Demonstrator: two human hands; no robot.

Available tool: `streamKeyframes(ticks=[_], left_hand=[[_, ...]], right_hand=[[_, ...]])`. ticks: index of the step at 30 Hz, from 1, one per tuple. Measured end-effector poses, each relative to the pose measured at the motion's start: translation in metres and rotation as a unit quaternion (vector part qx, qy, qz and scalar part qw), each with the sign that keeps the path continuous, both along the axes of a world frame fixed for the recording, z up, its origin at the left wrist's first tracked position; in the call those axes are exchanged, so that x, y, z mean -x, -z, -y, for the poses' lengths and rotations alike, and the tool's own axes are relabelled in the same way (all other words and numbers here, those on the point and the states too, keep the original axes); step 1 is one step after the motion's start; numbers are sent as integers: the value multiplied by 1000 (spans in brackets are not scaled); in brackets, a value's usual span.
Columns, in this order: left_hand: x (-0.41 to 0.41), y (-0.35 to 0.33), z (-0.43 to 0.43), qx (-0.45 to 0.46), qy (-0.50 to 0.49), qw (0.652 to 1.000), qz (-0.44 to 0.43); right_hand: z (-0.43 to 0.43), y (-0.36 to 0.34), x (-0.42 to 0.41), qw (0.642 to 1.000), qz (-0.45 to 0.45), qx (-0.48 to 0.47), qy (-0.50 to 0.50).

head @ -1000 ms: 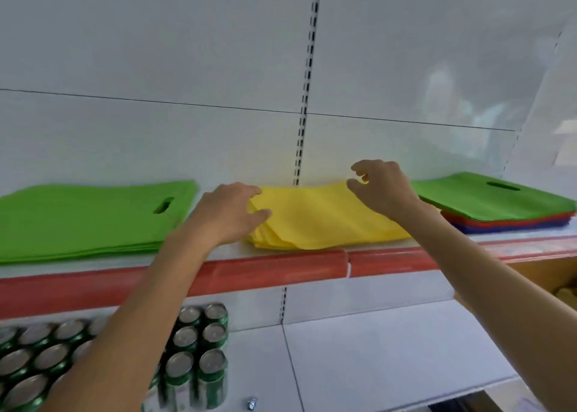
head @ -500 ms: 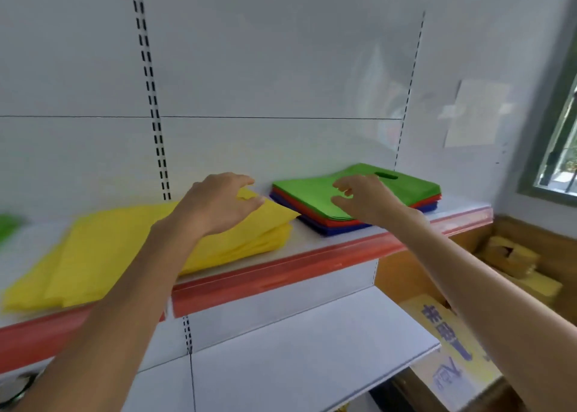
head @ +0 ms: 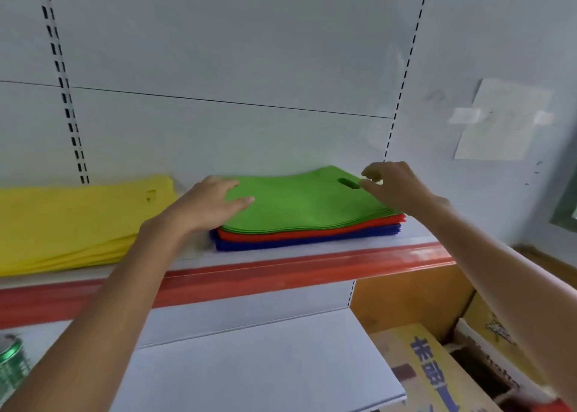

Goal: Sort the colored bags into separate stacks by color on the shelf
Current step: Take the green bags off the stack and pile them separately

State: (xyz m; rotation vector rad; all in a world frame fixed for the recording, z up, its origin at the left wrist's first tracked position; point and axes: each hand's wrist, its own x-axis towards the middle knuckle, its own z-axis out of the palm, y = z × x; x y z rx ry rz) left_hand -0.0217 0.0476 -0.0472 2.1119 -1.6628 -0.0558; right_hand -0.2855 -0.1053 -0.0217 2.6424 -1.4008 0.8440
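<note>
A mixed pile lies on the shelf point(head: 312, 263): green bags point(head: 306, 204) on top, red bags point(head: 312, 232) under them, blue bags point(head: 306, 243) at the bottom. My left hand point(head: 212, 204) rests flat on the pile's left edge, fingers spread over the green top bag. My right hand point(head: 395, 186) hovers over the pile's right end beside the handle slot, fingers curled and apart, holding nothing. A stack of yellow bags point(head: 71, 221) lies to the left on the same shelf.
The shelf has a red front strip and a white slotted back panel point(head: 249, 68). Below is a white lower shelf point(head: 249, 358) with a green can point(head: 11, 361) at the far left. Cardboard boxes point(head: 437, 368) stand at the lower right.
The view has swung right, away from the yellow stack. Both hands moved from the yellow bags onto the mixed green, red and blue pile.
</note>
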Motion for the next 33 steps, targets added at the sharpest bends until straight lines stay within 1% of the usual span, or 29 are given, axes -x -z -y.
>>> streamKeyframes(ticks=[2, 4, 10, 13, 17, 20, 23, 25, 27, 29, 31, 33], left_hand=[[3, 5, 12, -38, -49, 998, -9], [7, 5, 20, -51, -82, 995, -3], [23, 6, 37, -107, -114, 988, 5], [25, 19, 40, -122, -128, 984, 12], [30, 24, 43, -109, -155, 979, 75], [33, 26, 42, -87, -151, 980, 96], [33, 28, 40, -15, -143, 984, 108], [35, 28, 38, 31, -145, 983, 111], [38, 27, 35, 54, -146, 982, 109], [40, 24, 34, 43, -150, 983, 98], [40, 19, 32, 30, -159, 981, 106], [40, 12, 31, 33, -161, 979, 121]], right_hand=[[21, -3, 3, 1000, 10, -9, 5], [40, -5, 2, 1000, 8, -14, 8], [71, 9, -10, 998, -14, -62, 18], [78, 20, -13, 997, 4, -73, 27], [82, 20, -12, 998, 3, -36, 48], [81, 22, -13, 998, -15, -3, 56], [78, 22, -15, 996, -36, 49, 57], [76, 21, -15, 996, -40, 62, 46], [76, 19, -15, 998, -31, 39, 37], [78, 14, -14, 999, -9, -17, 37], [78, 6, -13, 997, 8, -73, 37], [78, -2, -11, 995, 17, -92, 35]])
